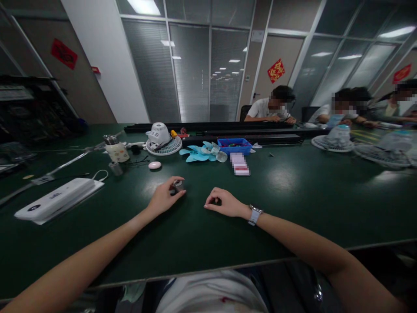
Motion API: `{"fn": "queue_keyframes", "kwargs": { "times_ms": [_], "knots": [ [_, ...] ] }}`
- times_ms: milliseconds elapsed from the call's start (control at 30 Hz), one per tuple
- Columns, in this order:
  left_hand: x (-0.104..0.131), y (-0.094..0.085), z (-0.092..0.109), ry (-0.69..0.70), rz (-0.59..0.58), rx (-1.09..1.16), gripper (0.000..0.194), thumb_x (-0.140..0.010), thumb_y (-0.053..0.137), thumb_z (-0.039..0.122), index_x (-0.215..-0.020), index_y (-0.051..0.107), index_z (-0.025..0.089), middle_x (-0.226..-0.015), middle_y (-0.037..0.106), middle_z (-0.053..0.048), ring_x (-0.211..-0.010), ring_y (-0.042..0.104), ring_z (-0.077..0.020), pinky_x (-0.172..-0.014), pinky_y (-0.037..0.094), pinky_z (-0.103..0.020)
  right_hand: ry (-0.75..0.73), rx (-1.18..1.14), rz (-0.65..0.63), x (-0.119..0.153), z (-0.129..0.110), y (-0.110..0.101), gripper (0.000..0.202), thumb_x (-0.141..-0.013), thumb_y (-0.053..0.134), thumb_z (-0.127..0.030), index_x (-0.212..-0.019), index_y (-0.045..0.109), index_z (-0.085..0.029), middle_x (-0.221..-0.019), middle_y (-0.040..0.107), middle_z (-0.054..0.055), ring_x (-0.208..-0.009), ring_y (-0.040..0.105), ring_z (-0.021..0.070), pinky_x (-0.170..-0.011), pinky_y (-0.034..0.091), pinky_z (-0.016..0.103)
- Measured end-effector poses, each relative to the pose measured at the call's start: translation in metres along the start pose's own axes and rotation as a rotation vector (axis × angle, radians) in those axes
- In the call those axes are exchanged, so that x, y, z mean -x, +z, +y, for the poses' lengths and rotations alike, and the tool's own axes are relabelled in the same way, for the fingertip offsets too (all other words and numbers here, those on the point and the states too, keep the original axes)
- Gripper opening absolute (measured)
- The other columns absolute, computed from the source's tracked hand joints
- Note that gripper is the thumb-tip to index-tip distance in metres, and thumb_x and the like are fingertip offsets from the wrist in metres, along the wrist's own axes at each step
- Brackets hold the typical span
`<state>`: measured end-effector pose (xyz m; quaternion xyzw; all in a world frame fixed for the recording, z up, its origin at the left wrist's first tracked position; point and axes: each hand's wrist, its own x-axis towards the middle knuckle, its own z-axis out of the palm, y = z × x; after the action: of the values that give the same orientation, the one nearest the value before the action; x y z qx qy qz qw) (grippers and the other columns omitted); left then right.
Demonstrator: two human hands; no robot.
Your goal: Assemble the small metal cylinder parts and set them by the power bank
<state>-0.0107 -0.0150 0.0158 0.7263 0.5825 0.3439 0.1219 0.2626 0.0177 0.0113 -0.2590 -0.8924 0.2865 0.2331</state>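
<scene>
My left hand point(165, 194) is closed around a small grey cylinder point(178, 186) on the green table, its thumb at the near side and fingers at the far side. To the right, my right hand point(226, 203) hovers low over or rests on the tabletop; I cannot tell which. Its fingers are curled, with thumb and fingertip pinched together, and whatever they may hold is too small to make out. A grey watch point(255, 214) is on that wrist. A second grey cylinder point(116, 168) stands farther left.
Beyond my hands lie blue fan blades point(200, 153), a blue tray point(234, 146) of small parts, a pale pink oval object point(154, 165) and a white fan body point(159, 135). A patterned bottle point(116, 150) and a white box point(60, 198) are left. Several people sit across the table.
</scene>
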Motion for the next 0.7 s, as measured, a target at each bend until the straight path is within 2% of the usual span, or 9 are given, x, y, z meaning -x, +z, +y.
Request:
{"fn": "queue_keyframes", "kwargs": {
  "times_ms": [100, 200, 300, 400, 467, 567, 633, 700],
  "knots": [
    [-0.015, -0.026, -0.037, -0.209, 0.096, -0.136, 0.048, -0.077, 0.065, 0.043, -0.120, 0.057, 0.024, -0.100, 0.067, -0.007, -0.090, 0.064, -0.0252, -0.079, 0.049, -0.036, 0.016, 0.013, -0.015, 0.003, -0.001, -0.001, 0.024, -0.086, 0.063, -0.041, -0.094, 0.069, -0.019, -0.097, 0.058, 0.004, -0.080, 0.054, 0.0128, -0.069, 0.046, 0.026],
    [-0.024, -0.056, -0.080, -0.433, 0.243, -0.231, 0.054, -0.073, 0.065, 0.042, -0.121, 0.057, 0.020, -0.107, 0.066, -0.014, -0.095, 0.063, -0.0309, -0.081, 0.046, -0.042, 0.015, 0.024, -0.017, 0.004, -0.002, -0.001, 0.024, -0.087, 0.061, -0.041, -0.095, 0.068, -0.020, -0.099, 0.058, 0.005, -0.082, 0.054, 0.0132, -0.070, 0.046, 0.026],
    [-0.022, -0.085, -0.115, -0.563, 0.371, -0.264, 0.061, -0.073, 0.061, 0.044, -0.126, 0.054, 0.015, -0.117, 0.061, -0.023, -0.107, 0.058, -0.0390, -0.082, 0.044, -0.048, 0.006, 0.036, -0.020, 0.004, -0.002, -0.001, 0.023, -0.088, 0.060, -0.040, -0.096, 0.068, -0.020, -0.100, 0.058, 0.005, -0.084, 0.054, 0.0137, -0.071, 0.046, 0.027],
    [-0.016, -0.105, -0.136, -0.649, 0.471, -0.273, 0.071, -0.070, 0.061, 0.050, -0.130, 0.052, 0.013, -0.122, 0.058, -0.028, -0.114, 0.053, -0.0434, -0.083, 0.041, -0.052, -0.004, 0.044, -0.021, 0.004, -0.002, -0.001, 0.023, -0.088, 0.059, -0.039, -0.097, 0.068, -0.020, -0.100, 0.058, 0.005, -0.084, 0.055, 0.0141, -0.072, 0.046, 0.027],
    [-0.013, -0.111, -0.144, -0.690, 0.518, -0.261, 0.075, -0.067, 0.064, 0.054, -0.130, 0.052, 0.015, -0.122, 0.057, -0.028, -0.117, 0.051, -0.0451, -0.085, 0.038, -0.056, -0.007, 0.056, -0.014, 0.004, -0.003, -0.001, 0.023, -0.088, 0.059, -0.039, -0.097, 0.068, -0.020, -0.099, 0.058, 0.005, -0.084, 0.055, 0.0142, -0.072, 0.046, 0.028],
    [-0.011, -0.112, -0.146, -0.692, 0.591, -0.223, 0.067, -0.068, 0.066, 0.052, -0.124, 0.055, 0.018, -0.122, 0.057, -0.026, -0.119, 0.047, -0.0479, -0.087, 0.032, -0.064, -0.011, 0.055, -0.014, 0.003, -0.003, 0.000, 0.024, -0.088, 0.060, -0.041, -0.097, 0.069, -0.021, -0.099, 0.058, 0.005, -0.083, 0.055, 0.0144, -0.073, 0.045, 0.028],
    [-0.012, -0.108, -0.136, -0.586, 0.670, -0.222, 0.060, -0.074, 0.063, 0.051, -0.122, 0.054, 0.015, -0.127, 0.053, -0.026, -0.125, 0.039, -0.0498, -0.088, 0.025, -0.069, -0.008, 0.026, -0.005, 0.003, -0.004, 0.000, 0.027, -0.089, 0.057, -0.043, -0.098, 0.068, -0.020, -0.096, 0.059, 0.005, -0.081, 0.054, 0.0141, -0.072, 0.044, 0.028],
    [-0.014, -0.097, -0.113, -0.403, 0.751, -0.257, 0.057, -0.080, 0.060, 0.048, -0.123, 0.050, 0.012, -0.136, 0.043, -0.025, -0.133, 0.026, -0.0493, -0.092, 0.022, -0.070, 0.022, -0.040, 0.032, 0.002, -0.003, 0.000, 0.030, -0.093, 0.050, -0.043, -0.100, 0.067, -0.019, -0.095, 0.060, 0.005, -0.079, 0.054, 0.0138, -0.070, 0.043, 0.028]
  ]
}}
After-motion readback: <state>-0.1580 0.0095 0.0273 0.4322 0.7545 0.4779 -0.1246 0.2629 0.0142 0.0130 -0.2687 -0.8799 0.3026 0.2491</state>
